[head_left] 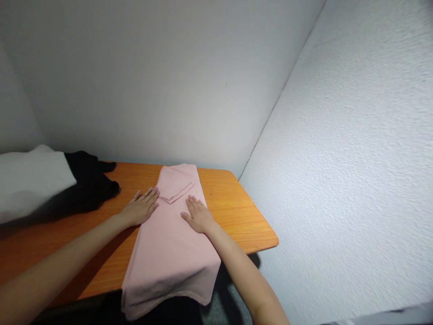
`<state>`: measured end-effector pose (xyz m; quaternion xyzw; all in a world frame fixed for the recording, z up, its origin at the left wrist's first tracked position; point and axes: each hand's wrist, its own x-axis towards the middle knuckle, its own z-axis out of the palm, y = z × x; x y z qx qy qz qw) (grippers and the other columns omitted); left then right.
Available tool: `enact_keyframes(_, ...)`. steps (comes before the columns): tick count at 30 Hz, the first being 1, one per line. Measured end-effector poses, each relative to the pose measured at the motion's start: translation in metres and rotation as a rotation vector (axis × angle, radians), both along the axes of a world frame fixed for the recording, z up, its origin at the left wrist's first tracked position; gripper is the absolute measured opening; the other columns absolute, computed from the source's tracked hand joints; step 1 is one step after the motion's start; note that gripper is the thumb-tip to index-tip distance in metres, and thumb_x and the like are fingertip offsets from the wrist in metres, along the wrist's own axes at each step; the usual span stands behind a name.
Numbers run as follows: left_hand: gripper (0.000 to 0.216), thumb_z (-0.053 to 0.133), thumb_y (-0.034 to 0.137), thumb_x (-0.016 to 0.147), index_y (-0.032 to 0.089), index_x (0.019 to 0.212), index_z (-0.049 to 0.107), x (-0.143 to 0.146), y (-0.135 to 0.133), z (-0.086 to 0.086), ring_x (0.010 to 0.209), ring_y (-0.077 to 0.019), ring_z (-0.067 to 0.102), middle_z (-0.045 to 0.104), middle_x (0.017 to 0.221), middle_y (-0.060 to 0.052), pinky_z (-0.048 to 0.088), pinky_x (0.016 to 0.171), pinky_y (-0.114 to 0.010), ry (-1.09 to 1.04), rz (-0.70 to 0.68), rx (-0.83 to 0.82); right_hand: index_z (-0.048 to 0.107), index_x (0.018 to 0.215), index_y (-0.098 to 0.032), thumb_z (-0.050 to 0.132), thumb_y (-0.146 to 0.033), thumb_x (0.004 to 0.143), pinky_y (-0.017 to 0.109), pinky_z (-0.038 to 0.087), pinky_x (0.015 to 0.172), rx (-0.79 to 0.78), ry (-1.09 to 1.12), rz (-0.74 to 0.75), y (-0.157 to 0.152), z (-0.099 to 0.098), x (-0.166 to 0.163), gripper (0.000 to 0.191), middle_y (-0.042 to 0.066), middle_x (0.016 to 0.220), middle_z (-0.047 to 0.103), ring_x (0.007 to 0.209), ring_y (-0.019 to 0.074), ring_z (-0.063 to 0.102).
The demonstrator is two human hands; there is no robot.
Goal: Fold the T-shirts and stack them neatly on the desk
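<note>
A folded pink garment (172, 243) lies lengthwise across the wooden table, its near end hanging over the front edge. Pointed seam lines, like a V-shaped pocket or neckline edge, show on its upper part. My left hand (141, 207) rests flat along the garment's left edge, fingers stretched out and pointing away from me. On the right half of the cloth lies my right hand (199, 215), palm down with its fingers extended and thumb out to the side. Neither hand grips the fabric.
The wooden table (237, 207) ends at a rounded corner on the right, near a textured white wall (338, 162). Another wall (162, 81) stands behind it. Black and white clothing (37, 185) lies in a heap at the left.
</note>
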<state>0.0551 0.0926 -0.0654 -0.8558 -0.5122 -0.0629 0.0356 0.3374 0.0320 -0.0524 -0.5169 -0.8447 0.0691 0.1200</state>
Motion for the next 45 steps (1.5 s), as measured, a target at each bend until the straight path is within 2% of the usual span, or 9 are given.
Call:
enact_keyframes(5, 0.062, 0.027, 0.041, 0.096, 0.008, 0.148, 0.038, 0.006, -0.010, 0.012, 0.150, -0.0293, 0.019, 0.026, 0.160, -0.016, 0.005, 0.121, -0.056, -0.021, -0.060, 0.124, 0.030, 0.152, -0.005, 0.029, -0.051, 0.102, 0.044, 0.014, 0.122, 0.025, -0.022, -0.014, -0.010, 0.005, 0.002, 0.068, 0.017, 0.160, 0.020, 0.150, 0.0254, 0.014)
enact_keyframes(9, 0.056, 0.034, 0.043, 0.097, 0.015, 0.146, 0.043, 0.004, -0.045, 0.032, 0.149, -0.0242, 0.025, 0.033, 0.158, -0.012, 0.012, 0.123, -0.045, -0.049, -0.312, 0.193, 0.031, 0.152, -0.009, 0.039, -0.049, 0.100, 0.046, 0.017, 0.121, 0.041, -0.049, 0.034, -0.045, 0.012, 0.019, 0.066, 0.016, 0.160, 0.021, 0.149, 0.0264, 0.014)
enact_keyframes(12, 0.051, 0.034, 0.044, 0.100, 0.028, 0.148, 0.038, 0.000, -0.090, 0.039, 0.145, -0.0209, 0.033, 0.036, 0.158, -0.005, 0.023, 0.121, -0.040, -0.070, -0.508, 0.077, 0.031, 0.152, -0.010, 0.041, -0.047, 0.099, 0.048, 0.020, 0.120, 0.062, -0.102, 0.094, -0.082, 0.013, 0.034, 0.065, 0.016, 0.159, 0.023, 0.149, 0.0275, 0.016)
enact_keyframes(16, 0.054, 0.036, 0.043, 0.100, 0.036, 0.152, 0.024, -0.007, -0.142, 0.032, 0.147, -0.0195, 0.029, 0.028, 0.160, 0.000, 0.023, 0.122, -0.038, -0.075, -0.642, -0.111, 0.033, 0.151, -0.012, 0.034, -0.044, 0.102, 0.048, 0.021, 0.120, 0.092, -0.157, 0.125, -0.127, 0.008, 0.048, 0.059, 0.013, 0.159, 0.025, 0.149, 0.0278, 0.018)
enact_keyframes(24, 0.055, 0.035, 0.044, 0.100, 0.034, 0.152, 0.023, -0.040, -0.182, 0.033, 0.147, -0.0221, 0.027, 0.024, 0.161, -0.001, 0.024, 0.121, -0.043, -0.021, -0.530, -0.170, 0.020, 0.156, -0.015, 0.046, -0.042, 0.098, 0.050, 0.021, 0.120, 0.202, -0.237, 0.131, -0.181, -0.004, 0.064, 0.070, 0.012, 0.162, 0.018, 0.150, 0.0275, 0.013)
enact_keyframes(30, 0.074, 0.048, 0.022, 0.090, 0.031, 0.155, 0.014, -0.071, -0.198, 0.025, 0.148, -0.0223, 0.026, 0.020, 0.163, -0.003, 0.024, 0.122, -0.043, 0.045, -0.558, -0.038, 0.016, 0.157, -0.013, 0.056, -0.012, 0.081, 0.045, 0.019, 0.121, 0.261, -0.316, 0.140, -0.196, -0.011, 0.081, 0.086, 0.010, 0.163, 0.014, 0.150, 0.0253, 0.013)
enact_keyframes(33, 0.071, 0.039, 0.006, 0.085, 0.029, 0.151, 0.030, -0.071, -0.199, 0.011, 0.144, -0.0204, 0.036, 0.034, 0.158, -0.004, 0.029, 0.120, -0.042, 0.040, -0.491, 0.078, 0.025, 0.155, -0.015, 0.047, -0.003, 0.082, 0.044, 0.023, 0.119, 0.331, -0.329, 0.136, -0.192, -0.019, 0.085, 0.077, 0.008, 0.161, 0.022, 0.148, 0.0232, 0.020)
enact_keyframes(39, 0.053, 0.038, 0.001, 0.086, 0.025, 0.124, 0.065, -0.053, -0.189, -0.027, 0.129, -0.0261, 0.056, 0.061, 0.137, -0.011, 0.044, 0.111, -0.043, -0.042, -0.404, 0.359, 0.050, 0.141, -0.019, 0.040, -0.011, 0.096, 0.045, 0.036, 0.111, 0.496, -0.284, 0.072, -0.172, -0.042, 0.076, 0.046, 0.010, 0.149, 0.046, 0.139, 0.0239, 0.040)
enact_keyframes(45, 0.072, 0.039, -0.005, 0.084, 0.042, 0.139, 0.049, -0.046, -0.189, -0.034, 0.123, -0.0237, 0.060, 0.065, 0.130, -0.006, 0.046, 0.108, -0.043, -0.027, -0.395, 0.524, 0.052, 0.138, -0.023, 0.041, -0.014, 0.098, 0.043, 0.037, 0.109, 0.601, -0.303, 0.105, -0.166, -0.049, 0.070, 0.042, 0.009, 0.151, 0.044, 0.141, 0.0244, 0.038)
